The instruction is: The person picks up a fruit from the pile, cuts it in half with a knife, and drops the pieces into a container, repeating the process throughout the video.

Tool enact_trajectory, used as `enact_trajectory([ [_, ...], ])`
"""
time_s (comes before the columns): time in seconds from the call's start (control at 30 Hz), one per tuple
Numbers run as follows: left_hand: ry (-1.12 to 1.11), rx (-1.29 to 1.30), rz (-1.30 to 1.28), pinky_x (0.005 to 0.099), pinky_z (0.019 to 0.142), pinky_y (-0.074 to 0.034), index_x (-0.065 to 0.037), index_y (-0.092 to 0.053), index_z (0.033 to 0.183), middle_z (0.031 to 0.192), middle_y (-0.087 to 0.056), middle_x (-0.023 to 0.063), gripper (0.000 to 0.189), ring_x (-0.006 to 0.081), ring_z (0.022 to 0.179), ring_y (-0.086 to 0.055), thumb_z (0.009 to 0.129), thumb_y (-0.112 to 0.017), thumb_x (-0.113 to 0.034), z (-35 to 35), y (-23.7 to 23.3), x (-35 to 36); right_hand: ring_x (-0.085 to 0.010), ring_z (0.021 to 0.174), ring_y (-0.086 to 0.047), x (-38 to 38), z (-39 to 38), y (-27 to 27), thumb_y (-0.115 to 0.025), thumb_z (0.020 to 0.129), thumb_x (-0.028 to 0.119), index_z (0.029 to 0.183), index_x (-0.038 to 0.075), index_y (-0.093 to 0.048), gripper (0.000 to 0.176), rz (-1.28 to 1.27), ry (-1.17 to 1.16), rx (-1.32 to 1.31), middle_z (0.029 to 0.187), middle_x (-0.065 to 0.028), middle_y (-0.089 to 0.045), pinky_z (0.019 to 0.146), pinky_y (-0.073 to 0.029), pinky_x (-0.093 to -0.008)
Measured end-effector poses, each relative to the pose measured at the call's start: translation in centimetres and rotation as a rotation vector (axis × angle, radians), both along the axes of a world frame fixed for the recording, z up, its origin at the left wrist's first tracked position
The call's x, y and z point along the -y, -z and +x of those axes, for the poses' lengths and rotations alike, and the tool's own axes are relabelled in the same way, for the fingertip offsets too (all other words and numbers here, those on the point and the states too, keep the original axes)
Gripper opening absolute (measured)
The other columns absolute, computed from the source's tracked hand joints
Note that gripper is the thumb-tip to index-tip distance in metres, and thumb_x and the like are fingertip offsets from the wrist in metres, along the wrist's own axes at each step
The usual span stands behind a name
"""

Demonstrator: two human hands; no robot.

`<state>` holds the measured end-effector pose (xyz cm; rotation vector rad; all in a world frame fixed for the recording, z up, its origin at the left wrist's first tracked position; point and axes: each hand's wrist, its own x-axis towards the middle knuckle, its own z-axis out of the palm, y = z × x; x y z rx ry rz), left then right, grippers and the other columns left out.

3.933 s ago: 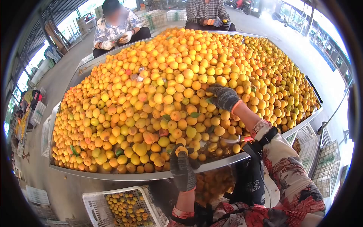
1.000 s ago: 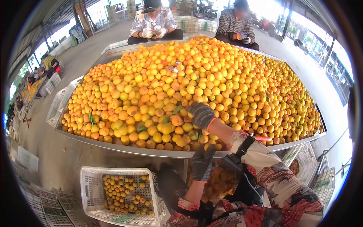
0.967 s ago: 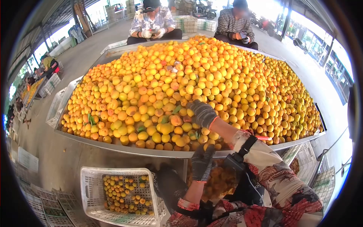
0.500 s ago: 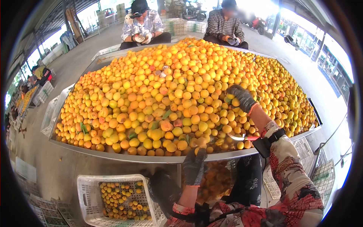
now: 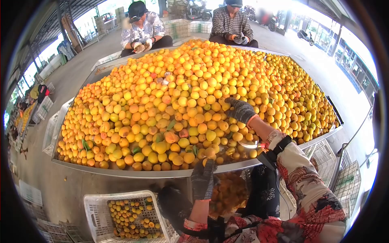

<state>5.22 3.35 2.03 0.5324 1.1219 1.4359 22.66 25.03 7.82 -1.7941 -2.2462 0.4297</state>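
A big heap of yellow-orange fruit [image 5: 178, 93] fills a metal table [image 5: 121, 173]. My right hand [image 5: 241, 110], in a dark knit glove, lies palm down on the heap right of centre, fingers curled over a fruit. My gloved left hand [image 5: 202, 180] is held upright at the table's front rim, fingertips against a fruit [image 5: 209, 152] at the edge; whether it grips that fruit is unclear. A small red-handled blade [image 5: 253, 144] hangs by my right wrist.
A white plastic crate [image 5: 94, 202] partly filled with fruit stands on the floor at the lower left. More fruit lies in a dark container [image 5: 227, 192] under the table. Empty crates [image 5: 324, 150] stand at the right. Two people [image 5: 142, 28] [image 5: 231, 20] sit at the far side.
My right hand went from the near middle of the heap out to the right, then back left and closer. My left hand stayed at the front rim. The view shifted slightly.
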Motion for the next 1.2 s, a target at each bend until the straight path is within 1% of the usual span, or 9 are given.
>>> enact_trajectory([
  [0.1, 0.017, 0.019, 0.003, 0.0226, 0.038, -0.039, -0.001, -0.055, 0.107, 0.075, -0.059, 0.0042, 0.027, 0.0083, 0.043, -0.048, 0.089, -0.058, -0.02, 0.3, 0.4, 0.1, -0.0149, 0.09, -0.06, 1.5, -1.6, 0.8, -0.069, 0.077, 0.016, 0.127, 0.012, -0.047, 0.055, -0.285, -0.105, -0.852, 0.098, -0.0066, -0.063, 0.074, -0.049, -0.0259],
  [0.23, -0.017, -0.036, 0.022, 0.0227, 0.042, -0.041, -0.001, -0.056, 0.105, 0.074, -0.059, 0.004, 0.025, 0.0093, 0.052, -0.052, 0.088, -0.059, -0.02, 0.3, 1.0, -0.1, -0.0115, 0.082, -0.058, 11.2, -11.2, -2.0, -0.07, 0.077, 0.013, 0.126, 0.008, -0.048, 0.054, -0.539, -0.374, -1.016, 0.095, -0.0052, -0.062, 0.071, -0.048, -0.0227],
  [0.3, -0.635, -0.949, 0.447, 0.0215, 0.04, -0.04, -0.005, -0.057, 0.097, 0.073, -0.061, 0.0055, 0.011, 0.0115, 0.051, -0.055, 0.089, -0.055, -0.012, 1.7, 15.8, -4.4, -0.0143, 0.088, -0.058, 15.9, -15.5, -2.4, -0.066, 0.08, 0.015, 0.126, 0.007, -0.047, 0.051, -0.572, -0.562, -0.876, 0.1, -0.0087, -0.06, 0.078, -0.049, -0.0282],
  [0.43, -0.42, -0.652, 0.373, 0.0218, 0.042, -0.04, -0.003, -0.056, 0.099, 0.074, -0.06, 0.0055, 0.019, 0.0114, 0.054, -0.055, 0.089, -0.056, -0.02, 0.5, 17.2, 6.1, -0.0241, 0.103, -0.056, 19.6, -17.9, -3.7, -0.058, 0.086, 0.02, 0.13, 0.008, -0.041, 0.048, -0.399, -0.799, -0.768, 0.115, -0.0128, -0.056, 0.089, -0.046, -0.0336],
  [0.57, -0.171, -0.268, 0.217, 0.0222, 0.044, -0.041, -0.002, -0.055, 0.102, 0.076, -0.059, 0.0054, 0.031, 0.0111, 0.058, -0.055, 0.088, -0.058, -0.03, 0.4, 6.6, -0.2, -0.0226, 0.113, -0.05, 17.0, -16.6, -2.9, -0.056, 0.087, 0.028, 0.124, 0.013, -0.05, 0.04, -0.152, -0.651, -0.739, 0.127, -0.0088, -0.049, 0.092, -0.045, -0.0385],
  [0.6, -0.116, -0.17, 0.177, 0.0224, 0.044, -0.041, -0.002, -0.055, 0.102, 0.076, -0.059, 0.0054, 0.034, 0.0111, 0.059, -0.055, 0.087, -0.058, -0.032, 0.1, 5.3, 0.0, -0.0229, 0.101, -0.056, 14.9, -14.3, -1.6, -0.06, 0.082, 0.006, 0.119, 0.008, -0.052, 0.038, -0.116, -0.55, -0.9, 0.119, -0.0118, -0.054, 0.087, -0.047, -0.0335],
  [0.83, -0.045, -0.105, 0.008, 0.0221, 0.033, -0.035, -0.004, -0.056, 0.099, 0.068, -0.06, 0.0062, 0.029, 0.0102, 0.037, -0.045, 0.086, -0.059, -0.03, 0.9, -0.5, -0.1, -0.025, 0.125, -0.04, 1.3, 7.5, -0.3, -0.059, 0.074, 0.016, 0.123, 0.02, -0.052, 0.05, 0.141, -0.071, 0.565, 0.136, -0.0071, -0.041, 0.097, -0.037, -0.0403],
  [1.07, -0.025, -0.146, 0.005, 0.0228, 0.032, -0.036, -0.003, -0.055, 0.101, 0.068, -0.06, 0.007, 0.028, 0.01, 0.036, -0.044, 0.088, -0.056, -0.028, 0.6, 0.5, -0.3, -0.0278, 0.12, -0.043, 1.1, 10.3, 0.3, -0.063, 0.076, 0.016, 0.12, 0.016, -0.054, 0.045, 0.234, -0.209, 0.747, 0.131, -0.0077, -0.044, 0.097, -0.037, -0.0409],
  [1.2, -0.025, -0.183, 0.008, 0.0229, 0.032, -0.036, -0.003, -0.055, 0.101, 0.068, -0.06, 0.007, 0.028, 0.0107, 0.035, -0.045, 0.088, -0.056, -0.028, 0.7, 0.8, -0.3, -0.0249, 0.093, -0.057, -0.2, 13.4, -1.2, -0.063, 0.075, 0.008, 0.099, 0.008, -0.059, 0.024, 0.317, 0.191, -0.565, 0.097, -0.0115, -0.056, 0.078, -0.047, -0.0352],
])
